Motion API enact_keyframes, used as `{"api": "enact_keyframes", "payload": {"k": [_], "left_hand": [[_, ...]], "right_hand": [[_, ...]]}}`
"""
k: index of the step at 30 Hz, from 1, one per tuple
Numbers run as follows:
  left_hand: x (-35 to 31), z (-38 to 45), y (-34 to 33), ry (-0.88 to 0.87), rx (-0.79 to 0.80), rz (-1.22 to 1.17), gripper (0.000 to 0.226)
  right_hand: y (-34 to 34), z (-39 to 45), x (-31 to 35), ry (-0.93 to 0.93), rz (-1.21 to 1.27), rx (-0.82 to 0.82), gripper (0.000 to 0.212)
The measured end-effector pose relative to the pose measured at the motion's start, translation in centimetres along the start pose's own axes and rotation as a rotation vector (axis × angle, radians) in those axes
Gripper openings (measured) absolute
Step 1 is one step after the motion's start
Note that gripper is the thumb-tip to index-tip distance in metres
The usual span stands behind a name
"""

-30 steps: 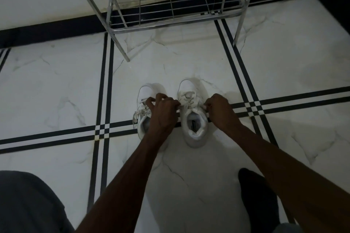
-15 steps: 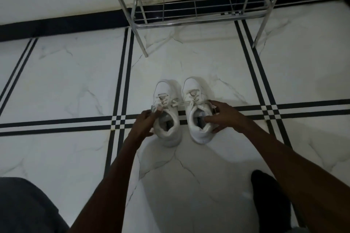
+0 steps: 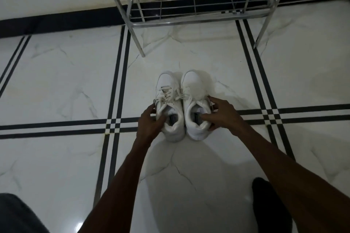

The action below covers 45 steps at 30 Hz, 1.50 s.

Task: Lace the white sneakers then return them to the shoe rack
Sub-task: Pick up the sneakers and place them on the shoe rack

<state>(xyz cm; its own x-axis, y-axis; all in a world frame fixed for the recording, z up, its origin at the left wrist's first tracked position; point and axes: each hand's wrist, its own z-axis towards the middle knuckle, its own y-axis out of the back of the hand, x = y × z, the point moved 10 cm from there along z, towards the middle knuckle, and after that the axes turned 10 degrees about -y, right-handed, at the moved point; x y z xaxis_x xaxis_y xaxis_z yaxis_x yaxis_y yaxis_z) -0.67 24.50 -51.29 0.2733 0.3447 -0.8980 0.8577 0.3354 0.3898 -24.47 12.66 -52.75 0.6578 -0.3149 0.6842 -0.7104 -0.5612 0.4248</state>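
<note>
White marble floor (image 3: 56, 85) under me, crossed by paired black stripes, a black skirting along the wall. A bare metal shoe rack (image 3: 198, 15) stands straight ahead, its lowest wire shelf just off the floor. The two white sneakers (image 3: 181, 104) sit side by side and touching, between me and the rack, toes pointing at it, heels toward me, laces threaded. My left hand (image 3: 149, 125) wraps the left shoe's collar, thumb inside. My right hand (image 3: 223, 113) clamps the right shoe, one finger in its opening, fingers spread along the outer side.
</note>
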Motion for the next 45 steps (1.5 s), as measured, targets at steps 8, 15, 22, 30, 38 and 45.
{"api": "enact_keyframes", "payload": {"k": [8,15,22,30,38,45], "left_hand": [[-9.2,0.9,1.1,-0.025,-0.034,-0.005,0.059],[-25.3,-1.3,4.5,0.014,0.006,0.056,0.064],[-40.1,-0.6,6.8,0.015,0.035,0.099,0.057],[-46.7,9.5,8.7,-0.041,0.011,0.149,0.055],[-44.4,23.5,8.0,0.005,0.061,0.113,0.060],[-40.6,27.6,6.3,0.097,0.102,0.098,0.064]], "right_hand": [[6.4,-2.7,5.1,0.034,0.064,-0.055,0.082],[16.3,-11.6,14.8,-0.017,0.112,-0.018,0.089],[26.1,-16.8,24.6,-0.027,0.083,-0.052,0.088],[31.2,-11.0,34.7,-0.005,0.111,-0.030,0.085],[31.4,1.8,40.2,0.004,0.045,-0.067,0.083],[30.6,6.8,39.9,0.009,-0.010,-0.041,0.078]]}}
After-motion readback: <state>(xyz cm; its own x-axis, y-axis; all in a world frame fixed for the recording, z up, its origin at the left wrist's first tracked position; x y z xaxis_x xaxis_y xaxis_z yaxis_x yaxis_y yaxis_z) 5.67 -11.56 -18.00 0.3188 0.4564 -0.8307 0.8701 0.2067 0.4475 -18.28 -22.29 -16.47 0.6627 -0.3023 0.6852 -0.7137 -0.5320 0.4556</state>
